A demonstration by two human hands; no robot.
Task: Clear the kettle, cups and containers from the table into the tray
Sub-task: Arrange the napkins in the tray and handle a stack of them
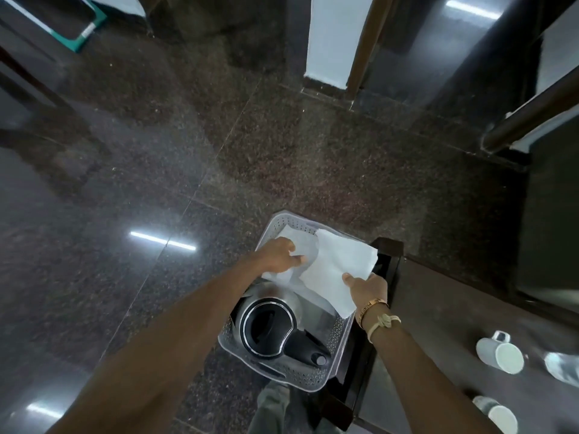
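A clear perforated plastic tray [283, 219] sticks out past the corner of the dark table [445, 308], partly over the floor. A steel kettle [269, 327] with a black lid and handle lies in the tray's near end. A white cloth or paper sheet [338, 267] covers the far end. My left hand [277, 253] grips the sheet's left part, and my right hand [368, 288] pinches its right edge. Two white cups [501, 355] [499, 415] lie on their sides on the table at the right, with a clear container [564, 368] beside them.
Polished dark granite floor [188, 151] surrounds the tray. Dark wooden furniture legs [363, 48] and a rail [532, 114] stand at the back right. A green-edged mat [84, 29] lies at the far left. My trouser leg [275, 408] shows below the tray.
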